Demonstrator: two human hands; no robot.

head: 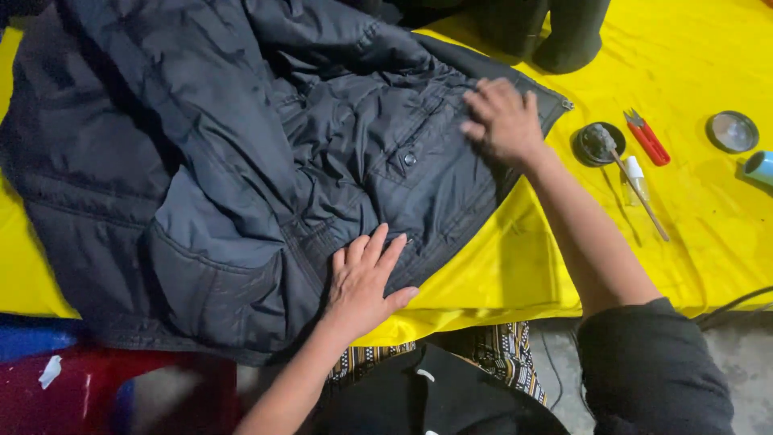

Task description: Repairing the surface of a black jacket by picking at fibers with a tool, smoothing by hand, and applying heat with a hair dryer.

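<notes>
My left hand [362,278] lies flat, fingers spread, on the dark jacket [241,161] spread over the yellow cloth [692,209]. My right hand [503,121] presses near its zipper edge, fingers loosely together, gripping nothing.

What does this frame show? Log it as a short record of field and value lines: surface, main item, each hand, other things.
surface: yellow cloth over a table
main item: dark padded jacket spread out, snap button showing
left hand: flat on the jacket's lower edge, fingers spread
right hand: pressing the jacket near its zipper edge
other things: red thread snips, small black dish with a stick, round lid, small bottle
</notes>
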